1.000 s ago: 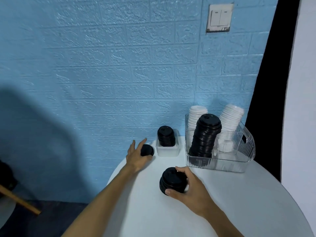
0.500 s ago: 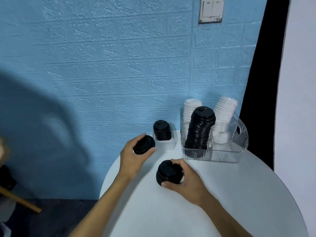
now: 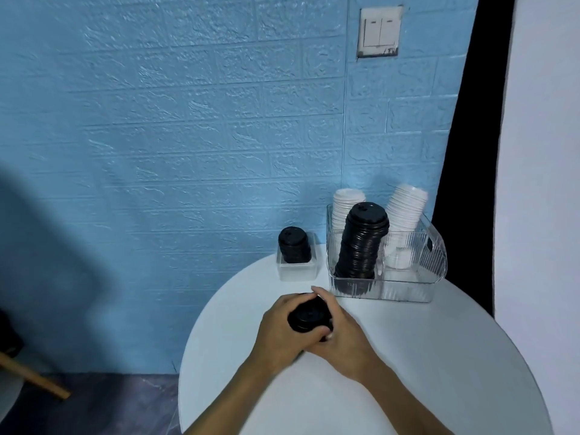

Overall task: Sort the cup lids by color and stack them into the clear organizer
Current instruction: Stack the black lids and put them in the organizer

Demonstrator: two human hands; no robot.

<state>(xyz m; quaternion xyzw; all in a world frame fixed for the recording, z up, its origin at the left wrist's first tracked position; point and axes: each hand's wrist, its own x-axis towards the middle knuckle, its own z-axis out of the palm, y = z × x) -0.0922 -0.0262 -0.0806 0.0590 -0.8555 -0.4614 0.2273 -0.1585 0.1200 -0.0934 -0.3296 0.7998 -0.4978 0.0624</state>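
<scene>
A: What moved since a moment ago?

B: The left hand (image 3: pixel 284 328) was off at ten o'clock with a few black lids of its own. Now it has come in and met the right hand (image 3: pixel 340 332) in the middle of the table.

A: What are the hands doing?

B: Both are wrapped around one small stack of black lids (image 3: pixel 309 317). The left fingers curl around its left side and the right fingers curl around its right side. The stack seems to rest on the white round table (image 3: pixel 423 356).

A: Is the job nearly done?

B: I think most of it is. In the clear organizer (image 3: pixel 408 290), at one o'clock from the hands, a tall black stack (image 3: pixel 361 243) leans in the front left part. Two white stacks (image 3: pixel 345 205) stand behind it, one at the back left and one at the back right.

A: What is left?

B: The stack in the hands has to go in. There is also a short black stack (image 3: pixel 294 244) in a small clear tub (image 3: pixel 296 271) at twelve o'clock.

A: Is anything in the way?

B: The tall black stack already pokes above the organizer wall and tilts. Adding more could tip it, I guess. Far off at nine o'clock is a wooden leg (image 3: pixel 34 379), well away from it all.
</scene>
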